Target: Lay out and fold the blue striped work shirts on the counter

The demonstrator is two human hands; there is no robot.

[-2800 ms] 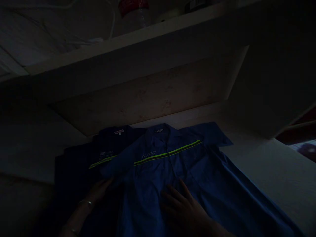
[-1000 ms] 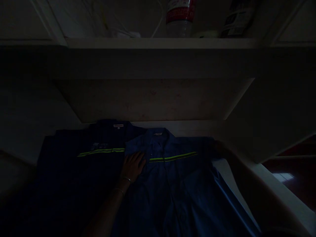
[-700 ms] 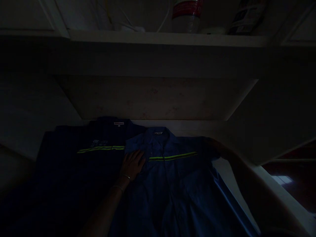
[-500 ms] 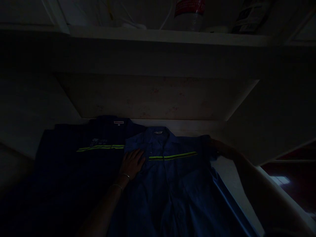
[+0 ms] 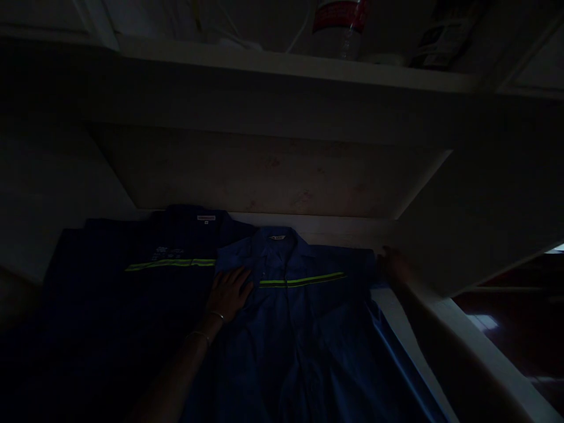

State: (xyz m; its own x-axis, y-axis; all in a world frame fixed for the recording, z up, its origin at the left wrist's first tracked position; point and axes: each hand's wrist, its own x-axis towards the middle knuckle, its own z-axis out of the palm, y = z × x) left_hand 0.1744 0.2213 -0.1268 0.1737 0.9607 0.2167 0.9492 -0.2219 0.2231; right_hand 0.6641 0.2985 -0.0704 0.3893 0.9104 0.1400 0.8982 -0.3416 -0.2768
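Note:
The scene is very dark. A blue work shirt (image 5: pixel 308 329) with a yellow-green reflective stripe lies spread on a pale surface (image 5: pixel 396 317). It overlaps a darker navy shirt (image 5: pixel 132 282) with a similar stripe on its left. My left hand (image 5: pixel 228 292) lies flat with fingers spread on the blue shirt's left chest, beside the stripe. My right hand (image 5: pixel 393 265) is at the blue shirt's right shoulder edge, near the side wall; its fingers are lost in shadow.
A pale back panel (image 5: pixel 273 176) rises behind the shirts under an overhanging shelf (image 5: pixel 286 64). On the shelf stand a clear bottle with a red label (image 5: pixel 337 26) and a dark packet (image 5: pixel 445 35). A slanted side wall (image 5: pixel 484 223) closes in on the right.
My left hand moved from the shirt's lower left up onto its chest. My right hand left the shirt's middle and reached out to its right shoulder. The view shifted slightly.

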